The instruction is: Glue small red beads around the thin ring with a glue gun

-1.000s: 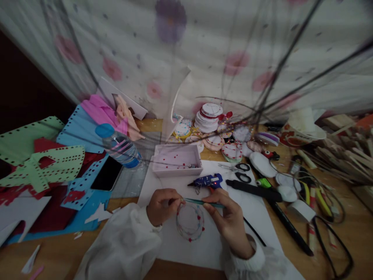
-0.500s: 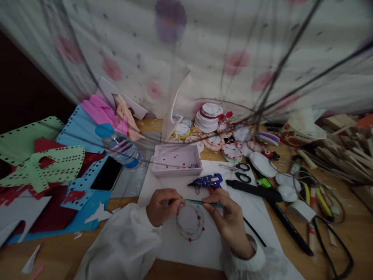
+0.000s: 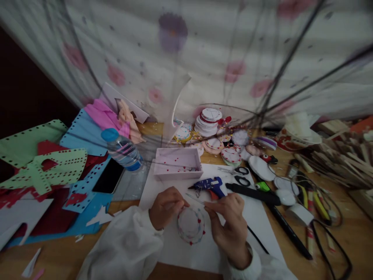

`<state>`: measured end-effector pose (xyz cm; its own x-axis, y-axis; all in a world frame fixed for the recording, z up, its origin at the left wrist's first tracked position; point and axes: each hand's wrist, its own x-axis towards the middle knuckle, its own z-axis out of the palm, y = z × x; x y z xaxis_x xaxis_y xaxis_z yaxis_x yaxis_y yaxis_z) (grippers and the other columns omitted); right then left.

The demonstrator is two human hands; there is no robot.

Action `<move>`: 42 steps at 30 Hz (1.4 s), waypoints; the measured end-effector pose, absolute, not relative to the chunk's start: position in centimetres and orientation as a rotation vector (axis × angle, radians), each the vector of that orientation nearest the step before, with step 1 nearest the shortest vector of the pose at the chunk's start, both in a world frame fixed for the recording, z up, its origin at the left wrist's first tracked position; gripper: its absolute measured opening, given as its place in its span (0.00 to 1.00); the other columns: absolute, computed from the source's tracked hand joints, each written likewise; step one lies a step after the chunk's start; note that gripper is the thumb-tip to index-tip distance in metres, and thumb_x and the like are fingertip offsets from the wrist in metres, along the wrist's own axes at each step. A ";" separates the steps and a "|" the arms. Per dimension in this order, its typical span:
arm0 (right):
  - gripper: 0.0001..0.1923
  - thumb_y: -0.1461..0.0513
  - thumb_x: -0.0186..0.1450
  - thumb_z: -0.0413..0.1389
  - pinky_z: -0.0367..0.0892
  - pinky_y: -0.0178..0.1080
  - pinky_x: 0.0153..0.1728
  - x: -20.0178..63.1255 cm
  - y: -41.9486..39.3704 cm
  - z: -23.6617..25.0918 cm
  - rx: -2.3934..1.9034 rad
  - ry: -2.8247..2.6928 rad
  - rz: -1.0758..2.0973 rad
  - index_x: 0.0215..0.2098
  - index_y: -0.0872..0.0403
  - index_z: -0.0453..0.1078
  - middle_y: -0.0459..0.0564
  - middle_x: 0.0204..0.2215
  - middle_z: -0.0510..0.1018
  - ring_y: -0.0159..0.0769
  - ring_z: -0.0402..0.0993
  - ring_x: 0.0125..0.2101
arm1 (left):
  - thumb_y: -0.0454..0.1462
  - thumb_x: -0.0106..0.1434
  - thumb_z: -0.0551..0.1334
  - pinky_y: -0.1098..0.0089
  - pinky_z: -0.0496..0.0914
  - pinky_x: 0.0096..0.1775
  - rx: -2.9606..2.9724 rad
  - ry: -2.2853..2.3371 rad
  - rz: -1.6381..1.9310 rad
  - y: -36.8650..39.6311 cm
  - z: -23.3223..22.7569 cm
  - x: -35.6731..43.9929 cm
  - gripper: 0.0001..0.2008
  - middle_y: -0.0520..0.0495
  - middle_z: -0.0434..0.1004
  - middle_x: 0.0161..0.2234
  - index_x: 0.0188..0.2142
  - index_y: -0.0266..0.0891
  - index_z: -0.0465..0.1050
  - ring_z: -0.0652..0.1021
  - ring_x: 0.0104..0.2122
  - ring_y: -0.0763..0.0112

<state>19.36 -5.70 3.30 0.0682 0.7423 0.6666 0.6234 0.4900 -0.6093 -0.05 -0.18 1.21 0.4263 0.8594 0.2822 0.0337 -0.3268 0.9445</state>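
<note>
On a white sheet of paper [image 3: 259, 217] spread over a cluttered wooden table [image 3: 349, 217], two bare hands in white sleeves meet over a small round white disc edged with red and blue dots [image 3: 190, 226]. The left hand [image 3: 166, 206] is curled, its fingertips pinching the disc's upper left edge. The right hand [image 3: 230, 225] pinches a thin, pale stick [image 3: 196, 198] between thumb and forefinger, the stick slanting up and left above the disc's top edge. Just beyond the hands lies a blue glue gun [image 3: 208, 184], and behind it an open pale pink rectangular box [image 3: 177, 163] speckled with red bits. To the right lie black-handled scissors [image 3: 237, 175] and a long black marker [image 3: 253, 191]. To the left stand a clear plastic water bottle with a blue cap [image 3: 122, 151] and a black phone [image 3: 108, 176].
</note>
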 end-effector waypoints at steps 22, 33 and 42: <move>0.10 0.65 0.64 0.48 0.57 0.46 0.41 18.3 -4.8 4.7 -1.238 -1.974 0.297 0.42 0.52 0.66 0.50 0.36 0.72 0.41 0.66 0.39 | 0.43 0.60 0.57 0.72 0.61 0.28 1.133 1.141 0.955 0.4 0.4 -0.2 0.16 0.52 0.67 0.20 0.22 0.36 0.73 0.67 0.24 0.72; 0.11 0.59 0.61 0.55 0.64 0.46 0.38 21.7 -4.8 -0.3 -1.746 -1.691 -0.025 0.39 0.54 0.62 0.54 0.35 0.69 0.44 0.64 0.37 | 0.47 0.63 0.52 0.69 0.57 0.29 1.290 0.992 0.904 0.8 1.2 -0.2 0.21 0.53 0.57 0.19 0.17 0.39 0.57 0.62 0.23 0.72; 0.18 0.52 0.58 0.57 0.66 0.49 0.37 22.2 -4.5 -1.2 -1.901 -1.700 -0.083 0.40 0.55 0.63 0.56 0.34 0.69 0.47 0.66 0.36 | 0.47 0.63 0.51 0.68 0.57 0.30 1.389 0.998 0.829 0.9 0.9 -0.6 0.21 0.53 0.57 0.19 0.18 0.40 0.56 0.62 0.24 0.71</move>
